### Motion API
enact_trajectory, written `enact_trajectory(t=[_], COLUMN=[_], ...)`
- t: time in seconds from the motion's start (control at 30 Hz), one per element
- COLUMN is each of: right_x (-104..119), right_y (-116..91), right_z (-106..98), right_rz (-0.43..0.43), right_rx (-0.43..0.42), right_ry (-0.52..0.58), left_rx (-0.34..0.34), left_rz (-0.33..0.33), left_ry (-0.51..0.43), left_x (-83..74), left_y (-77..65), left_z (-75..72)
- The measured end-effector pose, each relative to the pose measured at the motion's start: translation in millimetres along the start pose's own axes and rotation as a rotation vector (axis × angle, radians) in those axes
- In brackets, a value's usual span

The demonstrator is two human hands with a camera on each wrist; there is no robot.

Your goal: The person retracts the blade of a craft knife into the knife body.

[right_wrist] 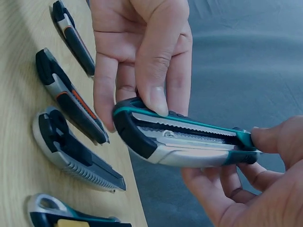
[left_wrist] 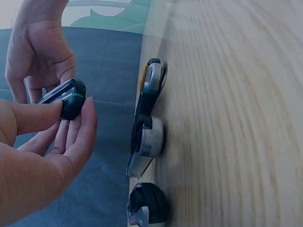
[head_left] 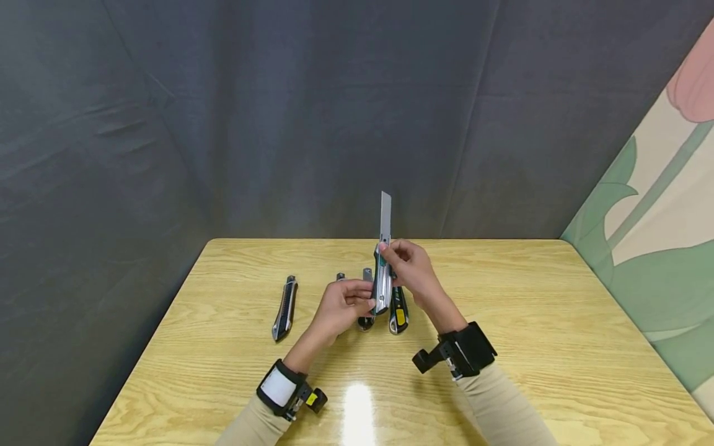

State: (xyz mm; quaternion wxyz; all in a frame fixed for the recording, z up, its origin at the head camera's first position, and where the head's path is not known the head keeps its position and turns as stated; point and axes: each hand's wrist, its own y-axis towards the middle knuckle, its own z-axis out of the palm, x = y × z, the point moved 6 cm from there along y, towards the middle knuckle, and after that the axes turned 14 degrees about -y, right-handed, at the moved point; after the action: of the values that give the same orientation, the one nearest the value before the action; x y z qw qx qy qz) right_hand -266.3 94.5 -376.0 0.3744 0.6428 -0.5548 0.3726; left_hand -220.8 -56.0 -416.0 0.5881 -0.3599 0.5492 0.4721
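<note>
Both hands hold one utility knife [head_left: 382, 288] above the table, its long blade [head_left: 385, 217] slid out and pointing up. Its body is silver and black with green trim, as the right wrist view shows. My left hand [head_left: 343, 308] pinches the butt end of the handle between thumb and fingers. Near the blade end, my right hand [head_left: 413, 271] grips the knife, thumb on its front by the green part. Behind and below them lies a black cutter with a yellow patch [head_left: 399, 314]. A grey cutter [right_wrist: 78, 156] lies beside it, partly covered in the head view.
The wooden table [head_left: 530, 322] carries another black and silver cutter [head_left: 285, 308] to the left. An orange-trimmed cutter [right_wrist: 71, 97] is mostly behind my left hand in the head view. A dark cloth [head_left: 346, 124] hangs behind the table; a flower-patterned cloth [head_left: 664, 248] is at right.
</note>
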Motion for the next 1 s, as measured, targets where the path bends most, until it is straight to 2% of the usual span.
enact_trajectory(t=[0.13, 0.23, 0.43, 0.53, 0.87, 1.0], right_x=[2, 3, 0, -1, 0, -1], right_y=[1, 0, -1, -1, -1, -2], right_z=[0, 0, 2, 3, 2, 3], right_rz=[-0.014, -0.016, -0.006, 0.000, -0.009, -0.008], right_rx=[-0.003, -0.001, 0.024, 0.038, 0.062, 0.075], right_ry=[-0.014, -0.013, 0.025, 0.034, 0.044, 0.046], left_rx=[-0.006, -0.013, -0.004, -0.009, -0.009, -0.003], left_rz=[0.006, 0.002, -0.009, -0.018, -0.022, -0.016], left_ry=[0.009, 0.001, -0.001, 0.003, -0.009, -0.017], left_x=[-2.5, 3.0, -12.2, -14.5, -15.9, -10.9], left_y=[-0.8, 0.9, -8.1, -9.6, -9.3, -7.1], left_z=[0.7, -1.1, 5.1, 5.5, 5.3, 3.2])
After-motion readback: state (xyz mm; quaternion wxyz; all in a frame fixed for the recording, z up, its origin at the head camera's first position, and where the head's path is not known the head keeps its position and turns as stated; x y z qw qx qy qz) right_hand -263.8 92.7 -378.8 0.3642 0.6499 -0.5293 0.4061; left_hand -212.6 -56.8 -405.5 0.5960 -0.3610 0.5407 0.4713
